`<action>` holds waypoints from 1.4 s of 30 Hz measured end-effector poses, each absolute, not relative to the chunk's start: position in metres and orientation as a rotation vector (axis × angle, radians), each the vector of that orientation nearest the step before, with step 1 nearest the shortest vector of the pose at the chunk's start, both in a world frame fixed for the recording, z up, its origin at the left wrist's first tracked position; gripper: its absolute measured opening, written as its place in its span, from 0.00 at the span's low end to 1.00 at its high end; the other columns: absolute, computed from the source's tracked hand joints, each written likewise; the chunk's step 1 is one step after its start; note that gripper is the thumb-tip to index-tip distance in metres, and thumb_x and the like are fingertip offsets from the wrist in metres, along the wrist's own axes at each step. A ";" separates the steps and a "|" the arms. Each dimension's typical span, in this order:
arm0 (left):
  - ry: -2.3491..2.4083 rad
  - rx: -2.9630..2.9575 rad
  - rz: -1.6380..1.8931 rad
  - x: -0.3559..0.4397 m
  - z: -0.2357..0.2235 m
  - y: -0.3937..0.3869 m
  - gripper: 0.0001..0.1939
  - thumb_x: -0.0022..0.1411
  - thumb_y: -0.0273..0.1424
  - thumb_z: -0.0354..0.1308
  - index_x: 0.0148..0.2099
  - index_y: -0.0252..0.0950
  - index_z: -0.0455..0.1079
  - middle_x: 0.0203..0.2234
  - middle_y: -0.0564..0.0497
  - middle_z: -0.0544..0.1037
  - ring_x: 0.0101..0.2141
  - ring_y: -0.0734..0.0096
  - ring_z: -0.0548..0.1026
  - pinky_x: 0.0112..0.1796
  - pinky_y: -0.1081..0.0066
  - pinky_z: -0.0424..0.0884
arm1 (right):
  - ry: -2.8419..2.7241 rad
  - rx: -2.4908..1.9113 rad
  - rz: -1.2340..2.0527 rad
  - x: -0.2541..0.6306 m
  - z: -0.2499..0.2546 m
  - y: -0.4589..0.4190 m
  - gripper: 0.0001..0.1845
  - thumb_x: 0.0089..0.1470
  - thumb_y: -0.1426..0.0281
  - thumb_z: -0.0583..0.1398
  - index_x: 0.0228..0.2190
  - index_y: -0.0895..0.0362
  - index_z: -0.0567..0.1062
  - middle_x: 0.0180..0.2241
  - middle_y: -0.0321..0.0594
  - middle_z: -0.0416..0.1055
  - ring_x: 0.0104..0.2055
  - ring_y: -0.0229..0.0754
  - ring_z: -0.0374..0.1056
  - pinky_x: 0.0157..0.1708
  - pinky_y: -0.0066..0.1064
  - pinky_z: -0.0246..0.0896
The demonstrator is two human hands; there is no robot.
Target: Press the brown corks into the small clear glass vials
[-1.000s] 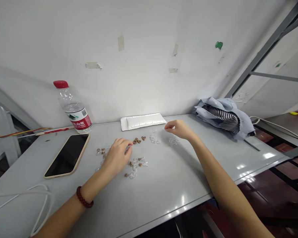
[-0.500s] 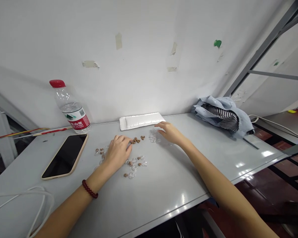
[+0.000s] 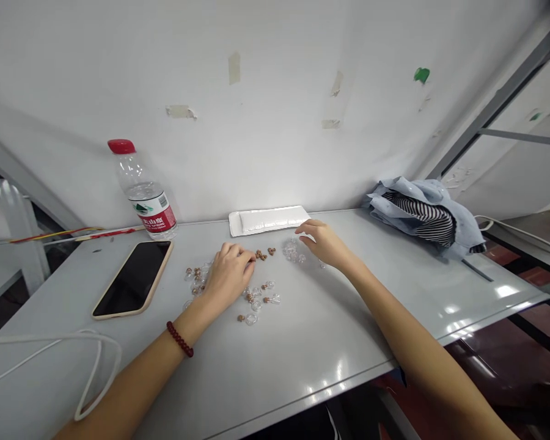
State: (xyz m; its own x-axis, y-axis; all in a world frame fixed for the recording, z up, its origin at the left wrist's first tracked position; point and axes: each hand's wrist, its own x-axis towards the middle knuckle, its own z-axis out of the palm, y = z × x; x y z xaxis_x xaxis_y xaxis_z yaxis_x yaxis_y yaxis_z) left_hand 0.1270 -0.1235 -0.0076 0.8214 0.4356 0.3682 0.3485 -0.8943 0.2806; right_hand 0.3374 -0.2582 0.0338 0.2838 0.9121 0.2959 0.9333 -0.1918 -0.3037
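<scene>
My left hand (image 3: 228, 275) rests on the grey table (image 3: 330, 318) with curled fingers, its fingertips close to a small group of brown cork stoppers (image 3: 262, 254). Whether it holds one is hidden. Tiny clear glass vials (image 3: 256, 299), some with corks in them, lie around it, in front and to its left. My right hand (image 3: 323, 242) hovers low with fingers apart, holding nothing visible. It is just right of a cluster of clear vials (image 3: 292, 250). A wrist of that hand's arm is bare; a red bead bracelet (image 3: 179, 339) circles my left wrist.
A white padded envelope (image 3: 268, 220) lies at the back edge. A phone in a beige case (image 3: 132, 278) and a red-capped water bottle (image 3: 144, 192) stand left. A folded blue shirt (image 3: 426, 219) sits right, and a white cable (image 3: 73, 360) lies front left.
My right hand has moved left, closer to the clear vials, and now covers part of the small group near it. My left hand has barely moved. The view has shifted slightly.
</scene>
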 end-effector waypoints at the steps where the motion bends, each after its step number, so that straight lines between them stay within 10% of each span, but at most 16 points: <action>1: 0.626 2.799 0.638 0.127 -0.008 -0.123 0.09 0.63 0.27 0.53 0.40 0.36 0.75 0.36 0.45 0.75 0.43 0.55 0.66 0.44 0.59 0.67 | -1.666 -2.130 -0.067 0.336 0.035 -0.259 0.13 0.56 0.81 0.55 0.39 0.60 0.76 0.42 0.47 0.73 0.43 0.47 0.69 0.42 0.37 0.64; 42: 0.665 2.701 0.713 0.126 -0.015 -0.125 0.10 0.62 0.26 0.50 0.35 0.35 0.73 0.34 0.43 0.76 0.42 0.52 0.67 0.42 0.54 0.66 | -1.686 -2.205 0.122 0.319 0.027 -0.234 0.06 0.51 0.73 0.61 0.32 0.58 0.78 0.31 0.42 0.76 0.31 0.42 0.68 0.29 0.31 0.57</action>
